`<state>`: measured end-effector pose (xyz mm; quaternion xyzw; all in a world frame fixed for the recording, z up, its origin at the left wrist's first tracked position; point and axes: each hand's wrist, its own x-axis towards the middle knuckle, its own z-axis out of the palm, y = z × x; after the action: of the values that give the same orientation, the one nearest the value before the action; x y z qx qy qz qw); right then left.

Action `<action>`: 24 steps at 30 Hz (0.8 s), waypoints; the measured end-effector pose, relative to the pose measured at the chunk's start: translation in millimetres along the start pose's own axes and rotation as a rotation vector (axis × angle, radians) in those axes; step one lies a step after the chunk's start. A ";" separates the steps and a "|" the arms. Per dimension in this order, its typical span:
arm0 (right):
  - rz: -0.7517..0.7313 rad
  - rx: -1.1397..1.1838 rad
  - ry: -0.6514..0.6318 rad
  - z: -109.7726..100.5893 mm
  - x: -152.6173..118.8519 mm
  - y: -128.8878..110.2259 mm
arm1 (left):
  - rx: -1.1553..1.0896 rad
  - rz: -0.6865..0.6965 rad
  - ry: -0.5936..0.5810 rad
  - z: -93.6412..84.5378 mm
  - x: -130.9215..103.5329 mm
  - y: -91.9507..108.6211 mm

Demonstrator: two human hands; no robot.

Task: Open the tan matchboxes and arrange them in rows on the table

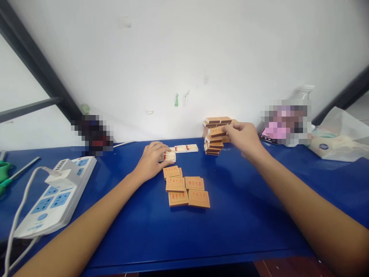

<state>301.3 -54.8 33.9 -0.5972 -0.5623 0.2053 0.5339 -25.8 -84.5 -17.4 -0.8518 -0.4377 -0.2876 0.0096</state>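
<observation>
My right hand (245,137) pinches an orange matchbox (217,131) at its right end. That box is over the top of a small, uneven stack of matchboxes (212,148), and I cannot tell whether it rests there. Behind it stands another stack of matchboxes (218,120) by the wall. My left hand (153,159) has its thumb and fingers around an uncovered matchbox tray (170,156) full of red-tipped matches. Beyond it, more match-filled trays (186,148) lie in a row. Nearer me, several matchboxes (184,190) lie label up in a loose cluster.
A white power strip (62,200) with a plugged-in charger and cable lies on the left of the blue table (230,231). Green-handled scissors (5,175) are at the far left. A tissue pack (331,144) lies at the right, near blurred items. The white wall (173,57) bounds the back.
</observation>
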 end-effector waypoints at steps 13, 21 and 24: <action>0.066 -0.376 -0.124 0.2 8.1 10.7 | -0.324 -0.159 0.063 -32.6 6.0 27.0; -0.310 -0.448 0.154 0.8 -16.6 -10.1 | -0.253 -0.035 -0.300 -49.3 4.1 30.6; -0.533 -0.446 0.206 5.4 -34.0 -21.2 | -0.248 -0.032 -0.324 -48.4 4.4 26.8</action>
<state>277.5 -87.2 38.3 -0.5491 -0.6725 -0.1300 0.4789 -27.0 -110.8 31.5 -0.8744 -0.4084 -0.1988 -0.1706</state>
